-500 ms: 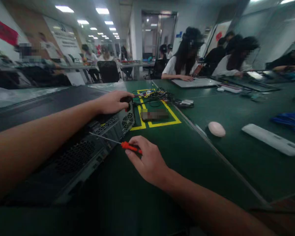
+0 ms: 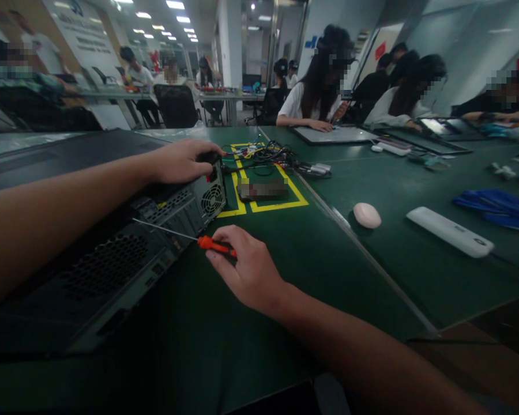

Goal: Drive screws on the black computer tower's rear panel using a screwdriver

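A dark computer tower [image 2: 108, 271] lies on its side at the left, its rear panel with vents and a round fan grille facing me. My left hand [image 2: 184, 161] rests on the far top corner of the tower, fingers curled over the edge beside the power socket; the fingertips are partly hidden. My right hand [image 2: 246, 265] holds a screwdriver [image 2: 211, 244] by its orange-and-black handle, over the table to the right of the case. The thin shaft points left, and its tip appears in front of the rear panel; whether it touches cannot be told.
Behind the tower, bundled cables [image 2: 277, 155] and a blurred-out dark item [image 2: 263, 190] lie around yellow tape [image 2: 281, 204] on the green table [image 2: 328, 271]. Farther right are a pale mouse [image 2: 367, 215], a white bar-shaped device [image 2: 450, 231] and blue straps [image 2: 495, 207]. Other people sit across the table.
The view has turned slightly, so the scene sits farther left and higher. Both hands keep nearly the same places by the tower; the screwdriver stays in the right hand.
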